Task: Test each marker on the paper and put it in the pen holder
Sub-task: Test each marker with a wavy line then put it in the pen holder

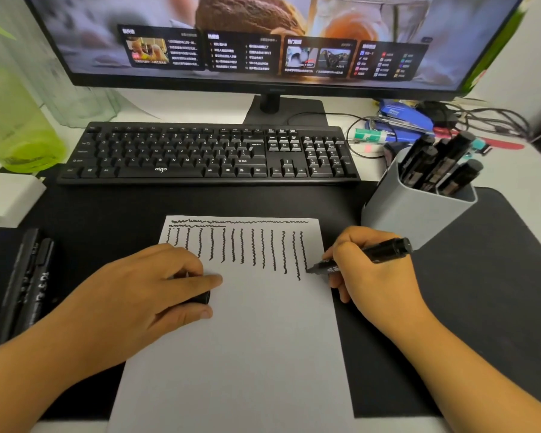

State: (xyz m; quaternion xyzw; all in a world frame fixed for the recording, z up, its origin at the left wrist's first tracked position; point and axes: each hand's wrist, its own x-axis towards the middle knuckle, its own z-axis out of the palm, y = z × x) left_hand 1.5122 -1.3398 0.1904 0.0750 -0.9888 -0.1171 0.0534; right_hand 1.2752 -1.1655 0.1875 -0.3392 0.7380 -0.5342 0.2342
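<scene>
white paper with black wavy lines, black marker, grey pen holder, black keyboard

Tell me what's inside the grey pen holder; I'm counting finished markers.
Several capped black markers stand tilted in the grey pen holder. Its wall hides their lower ends, so the exact count is unclear.

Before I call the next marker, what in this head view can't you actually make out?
- Dark object under the left hand: the fingers cover most of it; probably a cap.
- Markers in the pen holder: lower halves hidden by its wall; count uncertain.
- Markers lying at the left: blurred, overlapping; number unclear.
- Label on the marker in the right hand: too small to read.
</scene>
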